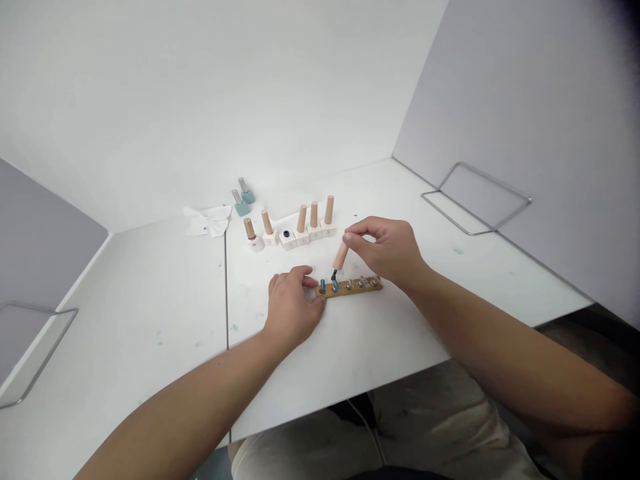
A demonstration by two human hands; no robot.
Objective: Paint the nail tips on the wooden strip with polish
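Note:
My right hand (387, 247) pinches the peach handle of a nail polish brush (341, 255). Its dark blue-green tip points down at the second nail tip on a wooden strip (345, 291); whether it touches cannot be told. My left hand (294, 303) grips the strip's left end between thumb and fingers. Several nail tips stand along the strip on small metal mounts. The leftmost nail tip (323, 287) is coated blue, the second partly blue, and those to the right look clear. Behind stands an uncapped white polish bottle (287, 240) with a dark opening.
Capped white bottles with peach caps (314, 223) flank the uncapped one. Two teal bottles (241, 203) and a crumpled white tissue (210, 220) lie farther back left. Wire stands (470, 200) rest at both sides by the partition walls. A seam (227, 287) runs across the white table.

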